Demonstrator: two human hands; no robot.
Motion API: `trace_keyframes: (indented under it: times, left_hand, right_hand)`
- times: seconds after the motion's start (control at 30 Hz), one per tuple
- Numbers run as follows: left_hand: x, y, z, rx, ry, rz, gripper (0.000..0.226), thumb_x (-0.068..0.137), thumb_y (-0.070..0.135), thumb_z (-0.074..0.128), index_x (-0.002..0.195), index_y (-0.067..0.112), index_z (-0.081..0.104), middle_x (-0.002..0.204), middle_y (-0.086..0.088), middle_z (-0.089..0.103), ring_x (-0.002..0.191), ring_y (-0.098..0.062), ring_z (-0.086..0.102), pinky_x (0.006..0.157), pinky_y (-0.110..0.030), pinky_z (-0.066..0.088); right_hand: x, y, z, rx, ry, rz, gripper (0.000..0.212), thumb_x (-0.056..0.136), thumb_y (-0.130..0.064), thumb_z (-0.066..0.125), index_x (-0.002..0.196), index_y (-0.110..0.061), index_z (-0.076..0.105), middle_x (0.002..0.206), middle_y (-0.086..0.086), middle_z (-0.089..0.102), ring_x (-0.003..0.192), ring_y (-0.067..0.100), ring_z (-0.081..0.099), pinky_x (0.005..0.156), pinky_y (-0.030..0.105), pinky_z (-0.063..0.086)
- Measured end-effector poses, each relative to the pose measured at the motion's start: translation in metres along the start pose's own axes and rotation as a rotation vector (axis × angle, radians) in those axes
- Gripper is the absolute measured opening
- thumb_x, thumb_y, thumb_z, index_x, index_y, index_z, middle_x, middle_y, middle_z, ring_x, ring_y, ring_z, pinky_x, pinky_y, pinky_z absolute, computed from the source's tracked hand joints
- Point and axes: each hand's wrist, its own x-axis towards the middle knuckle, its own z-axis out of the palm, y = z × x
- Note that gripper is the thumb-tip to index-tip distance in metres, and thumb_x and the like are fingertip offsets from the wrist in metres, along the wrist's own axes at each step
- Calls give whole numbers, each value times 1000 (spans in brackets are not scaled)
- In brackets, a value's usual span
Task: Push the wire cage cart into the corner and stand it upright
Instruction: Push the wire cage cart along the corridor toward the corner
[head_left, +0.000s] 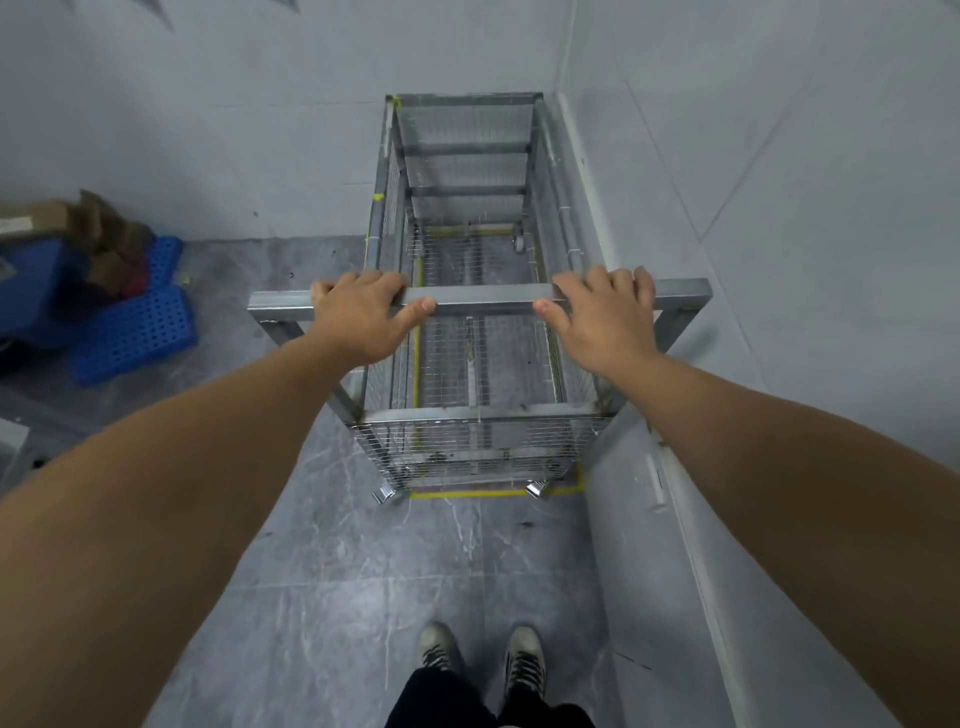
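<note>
Holding the wire cage cart (467, 322) by its near top bar (483, 300), both hands down on it. Left hand (358, 317) grip: fingers curled over the bar, thumb underneath, clenched on the bar. Right hand (597, 317) grip: the same, fingers draped over, thumb tucked at the near edge.

Cart position: far end close to the far wall (234, 130), right side just beside the right wall (779, 182). Near casters (537, 488) sit at the yellow floor tape (457, 493), cage roughly inside the marked box. Floor (337, 571) near my feet is bare; blue perforated crates (135, 322) and cardboard lie well apart on the left.

Judgement: pushing step looks near its end, cart seems nested in the corner. Next move calls for squaring it against both walls, checking it stands level on all wheels, then letting go. I cannot tell whether the far casters are seated.
</note>
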Motion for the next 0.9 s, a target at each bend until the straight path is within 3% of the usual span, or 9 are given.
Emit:
trace_keyframes:
  times: [0.37, 0.73, 0.9]
  left_hand:
    - [17, -21, 0, -6, 29, 24, 59, 85, 76, 15, 88, 25, 45, 93, 0, 53, 91, -25, 47, 93, -49, 28]
    - [17, -16, -3, 0, -16, 16, 51, 89, 73, 19, 93, 29, 42, 95, 4, 48, 101, -24, 49, 94, -47, 28]
    - [17, -17, -3, -32, -25, 6, 54, 89, 73, 20, 92, 26, 46, 94, 3, 49, 95, -21, 45, 94, -47, 27]
  right_hand:
    - [18, -12, 0, 22, -8, 12, 52, 95, -67, 21, 122, -33, 49, 120, 3, 56, 119, 32, 42, 114, 54, 11]
    - [19, -13, -8, 41, -80, 38, 48, 96, -66, 22, 123, -33, 45, 127, 2, 53, 125, 31, 39, 116, 54, 7]
    - [17, -15, -8, 56, -75, 37, 49, 97, -64, 21, 128, -34, 44, 129, 2, 53, 128, 31, 37, 116, 54, 5]
